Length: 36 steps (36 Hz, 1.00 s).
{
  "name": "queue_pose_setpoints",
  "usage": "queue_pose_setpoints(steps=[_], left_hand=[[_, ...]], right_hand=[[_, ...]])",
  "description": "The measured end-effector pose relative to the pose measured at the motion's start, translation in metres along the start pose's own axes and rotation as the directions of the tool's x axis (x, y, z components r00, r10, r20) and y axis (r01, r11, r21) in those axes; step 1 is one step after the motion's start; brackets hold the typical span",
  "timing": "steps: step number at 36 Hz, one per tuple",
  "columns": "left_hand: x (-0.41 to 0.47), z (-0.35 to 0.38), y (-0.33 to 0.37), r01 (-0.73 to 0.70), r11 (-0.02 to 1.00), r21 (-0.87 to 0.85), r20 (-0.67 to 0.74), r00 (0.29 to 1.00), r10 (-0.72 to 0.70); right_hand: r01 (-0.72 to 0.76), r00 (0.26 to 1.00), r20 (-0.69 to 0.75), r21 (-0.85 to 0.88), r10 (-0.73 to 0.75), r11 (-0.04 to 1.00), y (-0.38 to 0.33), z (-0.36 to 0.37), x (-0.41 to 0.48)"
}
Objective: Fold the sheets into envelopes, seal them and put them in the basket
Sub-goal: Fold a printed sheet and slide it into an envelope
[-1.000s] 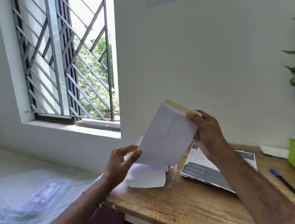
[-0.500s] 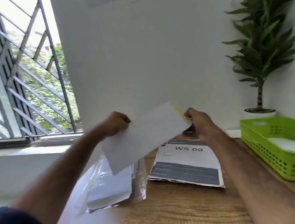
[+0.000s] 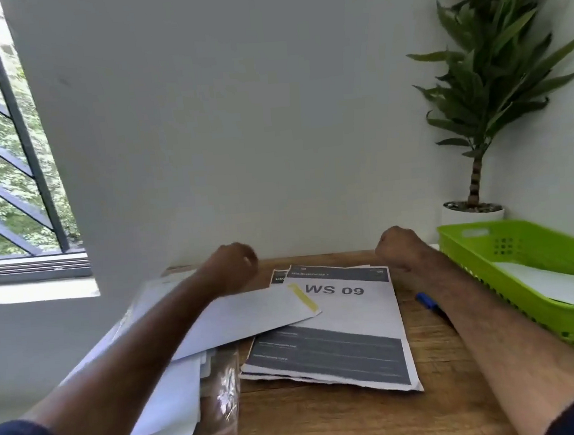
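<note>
Left grip [image 3: 229, 266], right grip [image 3: 398, 248]: both curled, nothing seen in them. Envelope [image 3: 252, 318] lies on surface [image 3: 329, 426] just nearer than left grip, yellow strip [image 3: 302, 296] exposed, so likely unsealed. Next: peel, seal, carry to basket [image 3: 559, 329] right of right grip. Sheet [image 3: 348, 312] between grips reads "WS 09"; rest blurred.

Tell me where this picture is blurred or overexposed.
Head view: the left hand and right hand are motion-smeared; the window sill is blown out white; small print on the WS 09 sheet is unreadable.
</note>
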<state>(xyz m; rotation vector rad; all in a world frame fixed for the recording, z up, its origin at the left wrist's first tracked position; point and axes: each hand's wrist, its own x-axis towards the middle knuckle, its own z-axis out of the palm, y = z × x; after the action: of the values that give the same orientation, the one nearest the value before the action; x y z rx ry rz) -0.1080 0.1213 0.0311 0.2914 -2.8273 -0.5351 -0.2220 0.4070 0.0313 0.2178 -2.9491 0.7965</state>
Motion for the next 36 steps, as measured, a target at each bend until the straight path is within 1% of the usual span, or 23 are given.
queue_pose_setpoints(steps=[3, 5, 6, 8, 9, 11, 12, 15, 18, 21, 24, 26, 29, 32, 34, 36], left_hand=[[0.001, 0.028, 0.018, -0.112, 0.992, -0.062, 0.081, 0.99, 0.117], [-0.006, 0.05, 0.023, -0.166, 0.985, -0.054, 0.065, 0.983, 0.169], [-0.011, 0.059, 0.024, -0.189, 0.982, -0.018, 0.041, 0.981, 0.189], [-0.02, 0.072, 0.025, -0.256, 0.954, 0.157, -0.003, 0.966, 0.26], [-0.022, 0.076, 0.024, -0.272, 0.939, 0.208, -0.017, 0.959, 0.282], [-0.023, 0.077, 0.023, -0.258, 0.948, 0.184, -0.024, 0.963, 0.267], [-0.022, 0.077, 0.021, -0.25, 0.956, 0.157, -0.018, 0.967, 0.255], [-0.023, 0.079, 0.018, -0.248, 0.958, 0.144, 0.013, 0.969, 0.249], [-0.025, 0.081, 0.017, -0.232, 0.966, 0.11, 0.006, 0.972, 0.233], [-0.026, 0.079, 0.018, -0.211, 0.974, 0.084, -0.011, 0.977, 0.213], [-0.028, 0.077, 0.019, -0.194, 0.98, 0.036, -0.027, 0.98, 0.195], [-0.028, 0.076, 0.019, -0.172, 0.985, -0.02, -0.045, 0.984, 0.171], [-0.027, 0.076, 0.018, -0.144, 0.984, -0.105, -0.075, 0.988, 0.137], [-0.024, 0.075, 0.017, -0.139, 0.966, -0.218, -0.136, 0.985, 0.111], [-0.022, 0.073, 0.015, -0.139, 0.948, -0.285, -0.187, 0.978, 0.087], [-0.02, 0.071, 0.013, -0.152, 0.92, -0.36, -0.235, 0.97, 0.068]], right_hand=[[0.005, 0.996, 0.086, -0.072, 0.002, 0.997, 0.004, 0.006, 0.004], [0.005, 0.992, 0.123, -0.099, 0.007, 0.995, 0.006, 0.009, 0.003], [0.009, 0.991, 0.137, -0.115, 0.007, 0.993, 0.007, 0.011, 0.002], [0.019, 0.986, 0.166, -0.149, 0.006, 0.989, 0.008, 0.012, 0.0], [0.016, 0.985, 0.172, -0.164, 0.013, 0.986, 0.007, 0.012, -0.002], [0.014, 0.985, 0.174, -0.154, 0.013, 0.988, 0.006, 0.012, -0.002], [0.021, 0.985, 0.174, -0.139, 0.003, 0.99, 0.007, 0.012, -0.002], [0.027, 0.981, 0.194, -0.101, -0.007, 0.995, 0.006, 0.013, -0.006], [-0.003, 0.981, 0.196, -0.03, 0.009, 1.0, 0.009, 0.013, -0.006], [-0.077, 0.98, 0.191, 0.108, 0.055, 0.991, 0.015, 0.01, -0.003], [-0.112, 0.956, 0.286, 0.156, 0.064, 0.981, 0.016, 0.0, -0.006], [-0.113, 0.952, 0.304, 0.245, 0.034, 0.963, 0.016, -0.009, -0.007], [-0.066, 0.978, 0.202, 0.492, -0.041, 0.868, 0.012, -0.025, -0.012], [0.049, 0.996, 0.018, 0.7, -0.085, 0.712, 0.004, -0.043, -0.021], [0.127, 0.992, -0.093, 0.794, -0.087, 0.595, -0.001, -0.055, -0.027], [0.167, 0.986, -0.155, 0.848, -0.065, 0.503, -0.004, -0.065, -0.033]])
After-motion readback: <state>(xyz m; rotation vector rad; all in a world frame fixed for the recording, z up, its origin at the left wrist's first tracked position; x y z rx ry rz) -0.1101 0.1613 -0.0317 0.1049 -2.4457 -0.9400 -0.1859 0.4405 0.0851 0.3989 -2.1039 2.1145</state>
